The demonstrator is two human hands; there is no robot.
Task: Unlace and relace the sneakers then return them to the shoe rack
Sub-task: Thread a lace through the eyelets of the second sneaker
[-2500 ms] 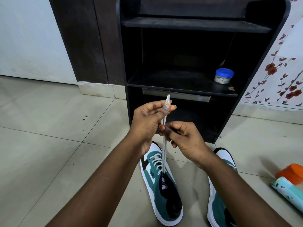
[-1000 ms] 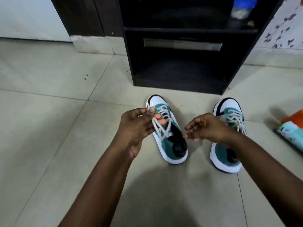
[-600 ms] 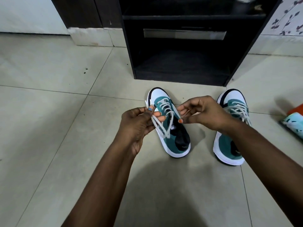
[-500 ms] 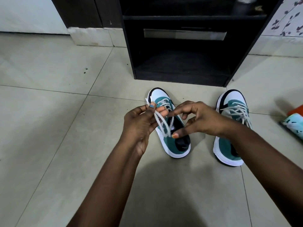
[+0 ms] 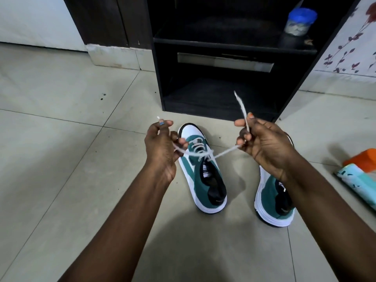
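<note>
Pulling both lace ends apart now, where half a second back both hands sat bunched together over the tongue of the left-hand sneaker. Left hand drawn out to the left of the toe cap, fingers curled round one end of the white lace, its tip poking up past the thumb. Right hand drawn out to the right, pinching the other end, with the spare length standing up above the knuckles toward the dark rack. Lace running taut from each fist down to a crossing just above the top eyelets, so probably the first half of a knot being cinched, or the last crossing being snugged; cannot tell which from this angle. Either way, looks like relacing of this shoe near its finish, with tying off and shelving yet to come.

Left-hand sneaker lying on the tiled floor at centre frame, toe pointing at the shoe rack, directly below and between the two hands, joined to them only through the lace. Second sneaker lower right of centre, mostly hidden under the right wrist, laces barely visible, untouched. Rack's bottom shelf just beyond the toes, near enough for an easy return. Blue-lidded jar on the upper shelf, top right.
</note>
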